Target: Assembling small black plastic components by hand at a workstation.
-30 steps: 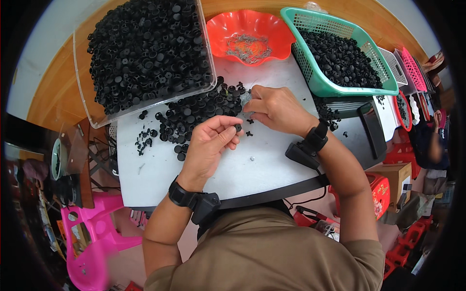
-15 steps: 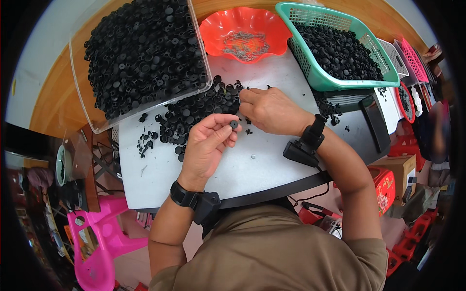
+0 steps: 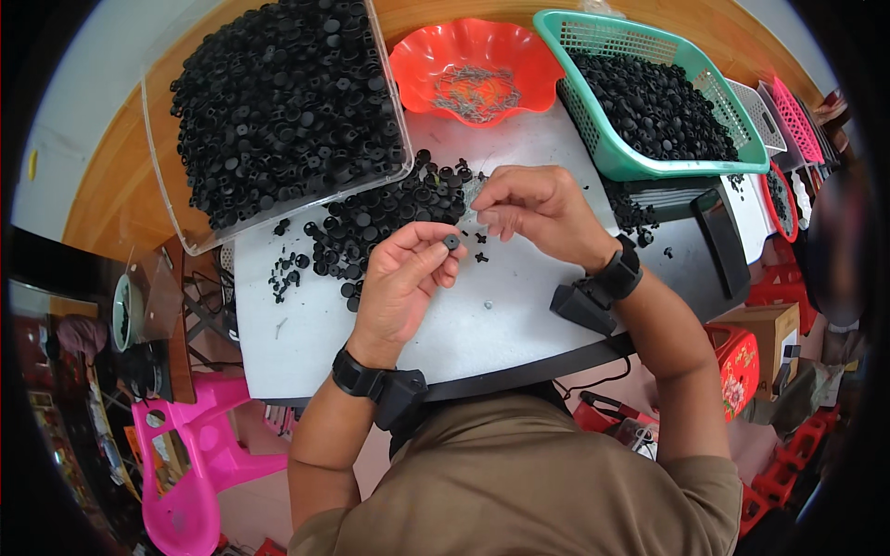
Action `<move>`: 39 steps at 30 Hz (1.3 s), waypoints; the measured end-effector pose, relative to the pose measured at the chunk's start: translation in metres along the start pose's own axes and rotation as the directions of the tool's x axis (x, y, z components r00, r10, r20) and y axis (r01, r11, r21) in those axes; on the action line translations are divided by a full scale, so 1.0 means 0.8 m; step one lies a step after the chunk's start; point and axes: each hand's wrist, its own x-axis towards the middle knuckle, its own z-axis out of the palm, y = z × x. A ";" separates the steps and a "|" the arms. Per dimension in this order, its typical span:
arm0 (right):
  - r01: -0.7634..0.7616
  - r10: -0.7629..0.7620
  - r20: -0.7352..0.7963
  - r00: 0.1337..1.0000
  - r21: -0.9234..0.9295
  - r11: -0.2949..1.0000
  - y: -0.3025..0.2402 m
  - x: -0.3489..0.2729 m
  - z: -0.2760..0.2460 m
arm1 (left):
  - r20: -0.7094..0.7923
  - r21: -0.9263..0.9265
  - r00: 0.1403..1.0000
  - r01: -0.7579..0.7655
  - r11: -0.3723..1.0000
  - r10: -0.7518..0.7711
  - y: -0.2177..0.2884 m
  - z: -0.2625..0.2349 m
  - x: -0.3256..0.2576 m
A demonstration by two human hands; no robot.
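Note:
My left hand (image 3: 408, 283) pinches a small round black plastic cap (image 3: 451, 242) with a hole in its middle, between thumb and forefinger. To its right, my right hand (image 3: 538, 211) is bent with thumb and forefinger close together; whatever they hold is too small to make out. Thin metal pins (image 3: 472, 193) lie on the table by those fingertips. Behind my left hand spreads a loose pile of black caps (image 3: 366, 221). A few tiny black cross-shaped pieces (image 3: 481, 258) lie between my hands. Both wrists wear black strapped devices.
A clear bin (image 3: 278, 111) heaped with black parts stands at the back left. Beside it are a red scalloped bowl (image 3: 417, 60) of metal pins and a green basket (image 3: 593, 139) of small black pieces. A black tray-like object (image 3: 718, 239) lies at the right, a pink stool (image 3: 199, 445) at lower left.
My right hand has drawn back slightly right from the pins and turned, so its thumb and forefinger show more. My left hand still holds the cap. The whole view has shifted a little.

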 end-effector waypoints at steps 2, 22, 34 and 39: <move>-0.069 0.083 -0.054 0.995 0.225 0.972 -0.004 -0.003 0.012 | 0.014 -0.005 1.000 0.001 1.000 -0.001 -0.002 0.000 0.001; 0.328 -0.369 -0.081 0.926 -0.312 0.892 -0.004 -0.001 0.035 | 0.016 0.003 1.000 0.005 1.000 -0.005 -0.007 0.006 0.000; 0.195 -0.207 -0.103 0.973 -0.118 0.974 -0.009 -0.002 0.033 | 0.027 -0.062 0.998 -0.051 0.997 0.053 -0.005 0.003 0.000; 0.134 -0.137 -0.059 0.989 -0.052 0.990 -0.002 -0.005 0.033 | 0.008 -0.072 0.997 -0.080 0.994 0.081 -0.005 0.007 -0.002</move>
